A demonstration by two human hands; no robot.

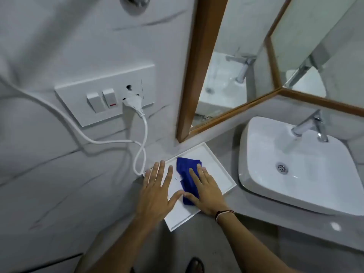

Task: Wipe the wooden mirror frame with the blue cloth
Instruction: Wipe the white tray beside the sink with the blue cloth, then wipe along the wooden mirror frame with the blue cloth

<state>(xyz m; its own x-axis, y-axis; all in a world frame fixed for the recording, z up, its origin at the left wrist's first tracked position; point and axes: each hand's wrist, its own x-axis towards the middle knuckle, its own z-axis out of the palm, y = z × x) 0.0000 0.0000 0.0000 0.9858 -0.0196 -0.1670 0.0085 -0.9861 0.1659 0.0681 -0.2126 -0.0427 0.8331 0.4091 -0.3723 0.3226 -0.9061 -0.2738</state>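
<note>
Two bare hands lie flat over a shallow white rectangular tray (220, 170) that sits on the grey stone desk (256, 229) against the marbled grey wall. The right hand (206, 192) presses palm-down on the crumpled deep-blue cloth (186, 174), fingers spread and straight, its grip open and not closed around the fabric; a thin red-and-white thread bracelet (223, 213) circles that wrist. The left hand (157, 190) rests just left of the cloth on the bare tray floor, fingers splayed, its grip open and holding nothing, thumb close to the cloth's near edge. The cloth lies inside the tray, toward its middle. Beyond the tray's far corner hangs the brown wooden mirror frame (199, 67), untouched by either hand. Right of the tray stands a white ceramic basin (256, 174) with a chrome tap (309, 125). Left, on the wall, a white switch plate (106, 93) carries a white plug (134, 103) and looping cable.
</note>
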